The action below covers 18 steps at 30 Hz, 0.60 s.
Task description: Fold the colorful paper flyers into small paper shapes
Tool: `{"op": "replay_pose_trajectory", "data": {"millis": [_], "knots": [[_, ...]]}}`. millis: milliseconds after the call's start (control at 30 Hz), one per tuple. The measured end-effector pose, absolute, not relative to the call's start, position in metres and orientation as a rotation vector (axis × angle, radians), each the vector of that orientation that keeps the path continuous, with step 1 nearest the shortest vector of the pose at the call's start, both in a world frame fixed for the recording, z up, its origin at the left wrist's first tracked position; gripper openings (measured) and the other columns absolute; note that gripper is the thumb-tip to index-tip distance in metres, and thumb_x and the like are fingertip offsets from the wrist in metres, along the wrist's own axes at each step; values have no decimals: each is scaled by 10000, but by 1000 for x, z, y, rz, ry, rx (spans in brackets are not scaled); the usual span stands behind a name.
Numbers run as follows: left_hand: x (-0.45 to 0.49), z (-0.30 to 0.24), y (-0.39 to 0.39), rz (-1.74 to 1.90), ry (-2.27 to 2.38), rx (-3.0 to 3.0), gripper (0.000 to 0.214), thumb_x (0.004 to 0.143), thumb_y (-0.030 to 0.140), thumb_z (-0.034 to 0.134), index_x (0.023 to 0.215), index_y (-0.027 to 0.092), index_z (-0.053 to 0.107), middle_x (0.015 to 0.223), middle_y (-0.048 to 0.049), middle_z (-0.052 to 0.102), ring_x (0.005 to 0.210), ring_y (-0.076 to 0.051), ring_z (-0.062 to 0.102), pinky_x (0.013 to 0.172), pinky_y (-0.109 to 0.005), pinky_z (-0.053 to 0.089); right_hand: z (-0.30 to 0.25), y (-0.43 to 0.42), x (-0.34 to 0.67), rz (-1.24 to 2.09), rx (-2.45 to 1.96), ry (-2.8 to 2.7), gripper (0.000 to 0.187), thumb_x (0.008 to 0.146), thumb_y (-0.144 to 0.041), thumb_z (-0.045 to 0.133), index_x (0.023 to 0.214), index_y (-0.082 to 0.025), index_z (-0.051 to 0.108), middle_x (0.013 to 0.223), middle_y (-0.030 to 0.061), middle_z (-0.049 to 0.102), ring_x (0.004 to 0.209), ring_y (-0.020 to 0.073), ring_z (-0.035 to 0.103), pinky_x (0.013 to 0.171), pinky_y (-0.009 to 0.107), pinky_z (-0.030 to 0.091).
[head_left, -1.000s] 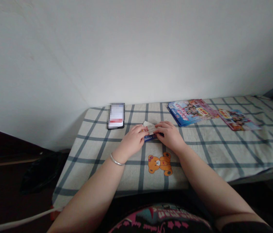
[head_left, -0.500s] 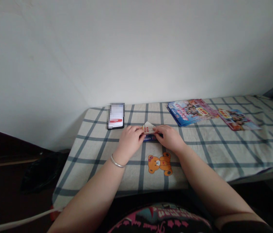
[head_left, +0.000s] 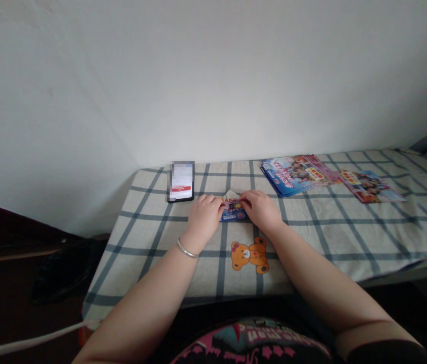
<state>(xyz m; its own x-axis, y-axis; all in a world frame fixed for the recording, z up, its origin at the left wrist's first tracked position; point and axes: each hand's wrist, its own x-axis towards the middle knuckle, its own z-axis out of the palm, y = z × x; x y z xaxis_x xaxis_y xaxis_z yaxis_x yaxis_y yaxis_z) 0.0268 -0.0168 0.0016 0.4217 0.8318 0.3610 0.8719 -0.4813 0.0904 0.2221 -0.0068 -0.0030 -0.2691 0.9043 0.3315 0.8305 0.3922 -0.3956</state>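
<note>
A small folded paper flyer [head_left: 233,211] is held just above or on the checked cloth, its lower part blue with print and its pale top coming to a point. My left hand [head_left: 205,215] pinches its left side between thumb and fingers; a silver bangle circles that wrist. On the opposite side, my right hand [head_left: 261,210] grips the flyer's right edge, fingers closed. Parts of both side edges are hidden behind my fingers. Below the flyer, an orange teddy bear picture [head_left: 250,255] shows on the cloth.
A phone [head_left: 181,182] with a lit, partly blurred screen lies at the left, by the wall. A stack of colourful flyers [head_left: 296,174] rests at the back right, and another flyer [head_left: 374,187] lies beside it. The checked tablecloth [head_left: 152,222] covers the table.
The flyer has tilted or been folded so that more of its blue and colourful printed face shows and less of the white part. Both hands have shifted only slightly.
</note>
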Motion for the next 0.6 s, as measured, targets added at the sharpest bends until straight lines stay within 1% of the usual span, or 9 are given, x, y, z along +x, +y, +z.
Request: {"op": "replay_pose_trajectory", "data": {"millis": [233, 400, 600], "knots": [[27, -1, -12, -529, -1547, -2556, 103, 895, 250, 589, 861, 160, 627, 874, -78, 628, 878, -247, 562, 763, -366, 459, -3, -2, 221, 128, -1532, -2192, 135, 879, -175, 561, 876, -191, 695, 952, 76, 703, 908, 218, 596, 867, 360, 442], [27, 1, -9, -581, -1536, -2563, 85, 877, 241, 618, 868, 159, 636, 879, -72, 643, 886, -241, 567, 785, -363, 468, -2, -2, 222, 51, -1602, -2167, 119, 880, -247, 591, 857, -220, 704, 929, 57, 709, 909, 241, 576, 829, 383, 414], [25, -2, -6, -657, -1526, -2590, 79, 880, 243, 612, 903, 170, 629, 901, -72, 643, 911, -237, 570, 807, -369, 470, -4, 0, 222, 22, -1611, -2139, 82, 861, -262, 627, 843, -229, 699, 910, 51, 707, 914, 245, 571, 820, 380, 391]]}}
